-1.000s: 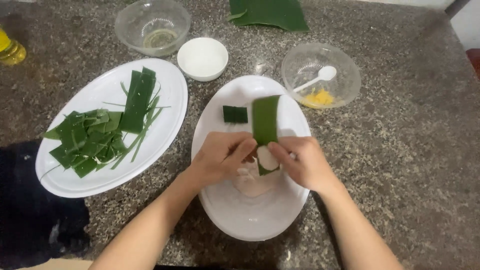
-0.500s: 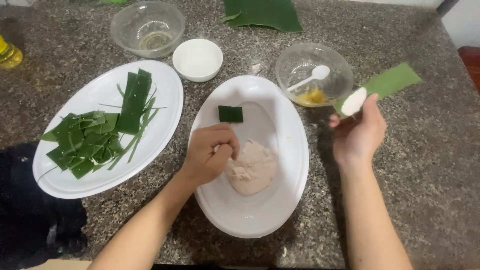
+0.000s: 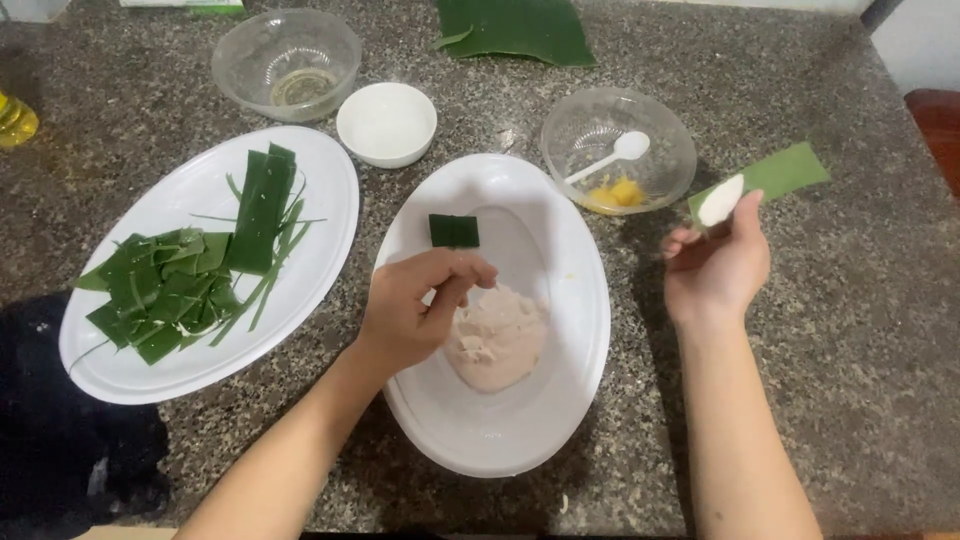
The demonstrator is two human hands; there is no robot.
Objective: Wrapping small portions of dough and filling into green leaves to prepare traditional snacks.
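My right hand (image 3: pixel 716 268) is raised over the stone counter to the right of the white oval plate (image 3: pixel 575 330). It holds a green leaf strip (image 3: pixel 775 175) with a small white lump of dough (image 3: pixel 720 200) on its near end. My left hand (image 3: pixel 415 305) hovers over the plate with its fingers pinched together, just left of the pale pink dough mound (image 3: pixel 497 335). A small folded leaf parcel (image 3: pixel 454 230) lies at the plate's far end.
A white plate (image 3: pixel 320 260) of cut green leaf strips (image 3: pixel 200 265) sits at left. Behind stand a small white bowl (image 3: pixel 386 122), a glass bowl (image 3: pixel 288 60), and a glass bowl (image 3: pixel 660 170) with a white spoon and yellow filling. A big leaf (image 3: pixel 515 25) lies at the back.
Both hands were together at the dough with the leaf strip. My right hand lifted the strip with a dough lump away to the right; my left hand stayed near the mound.
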